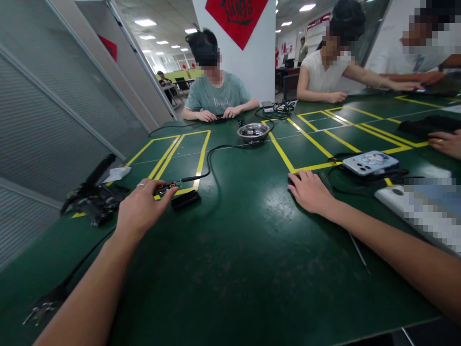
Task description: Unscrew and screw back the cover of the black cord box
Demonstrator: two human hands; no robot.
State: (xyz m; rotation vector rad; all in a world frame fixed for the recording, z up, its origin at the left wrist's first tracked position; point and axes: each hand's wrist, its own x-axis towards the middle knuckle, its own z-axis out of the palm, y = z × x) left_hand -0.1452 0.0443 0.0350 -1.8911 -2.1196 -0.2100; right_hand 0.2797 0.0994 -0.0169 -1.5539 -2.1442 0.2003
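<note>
My left hand [142, 207] reaches over the green table [234, 250] and pinches a small dark part with orange marks [166, 187] at the end of a black cable [207, 166]. A ring shows on one of its fingers. Just right of that hand lies a small black block [185, 200]. My right hand [309, 192] rests palm down on the table, fingers curled over a small dark object [292, 179] that I cannot make out.
A metal bowl [253, 131] stands mid-table. A black tool [94, 198] lies at the left edge, phones [370, 162] and cables at the right, a thin metal rod [358, 252] near my right forearm. Three other people sit at the far side. Another person's hand [446, 142] rests at the right.
</note>
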